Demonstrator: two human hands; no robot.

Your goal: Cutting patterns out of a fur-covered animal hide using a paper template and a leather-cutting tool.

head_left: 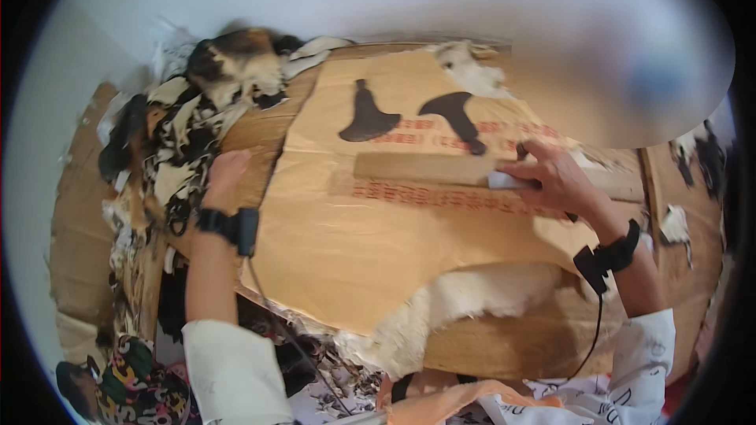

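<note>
A tan hide (370, 244) lies spread flesh side up on the wooden table (504, 346), with pale fur showing along its near edge. My left hand (224, 177) presses flat on the table at the hide's left edge, fingers apart. My right hand (555, 177) grips a small white piece of chalk (502, 181) against a long wooden ruler (425, 167) lying across the hide. Two dark curved pattern pieces (366, 118) (457, 114) rest on the hide just beyond the ruler.
A heap of black, white and tan fur scraps (181, 126) fills the table's left side. More fur bits (677, 224) lie at the right. Cut scraps litter the floor by my lap (339, 378). A blurred person stands at the upper right.
</note>
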